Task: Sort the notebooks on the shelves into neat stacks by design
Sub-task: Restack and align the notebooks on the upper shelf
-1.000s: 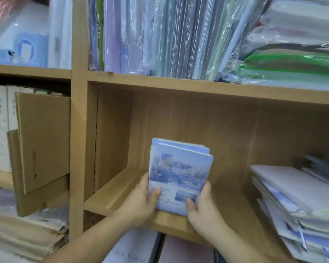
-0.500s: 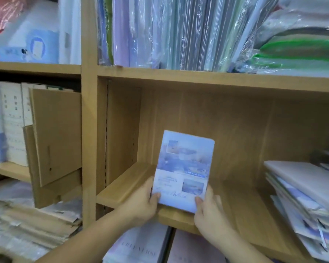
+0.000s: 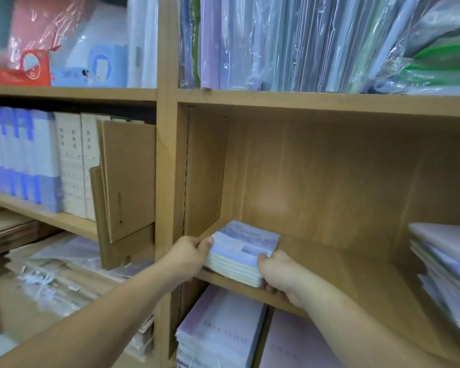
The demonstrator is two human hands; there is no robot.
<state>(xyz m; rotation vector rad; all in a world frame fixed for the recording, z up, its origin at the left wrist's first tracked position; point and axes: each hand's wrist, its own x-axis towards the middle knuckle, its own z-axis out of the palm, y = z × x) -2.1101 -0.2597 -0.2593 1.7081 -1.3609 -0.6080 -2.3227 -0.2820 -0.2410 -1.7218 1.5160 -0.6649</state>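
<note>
A small stack of blue and lilac sky-print notebooks (image 3: 243, 247) lies flat at the front left corner of the wooden shelf (image 3: 337, 272). My left hand (image 3: 189, 257) holds the stack's left edge, thumb on the top cover. My right hand (image 3: 279, 274) grips its front right corner, fingers curled under the shelf's front edge. A loose, slanting pile of mixed notebooks (image 3: 446, 264) sits at the shelf's right end.
Plastic-wrapped folders (image 3: 290, 41) fill the shelf above. Below lie lilac notebook stacks (image 3: 218, 330). The left bay holds blue and white binders (image 3: 24, 158), cardboard pieces (image 3: 128, 181) and wrapped paper (image 3: 51, 282). Bare shelf board stretches between the two piles.
The notebook stack stood upright in both hands; it has been tipped down and now lies flat on the shelf at the left. The camera view shifted left.
</note>
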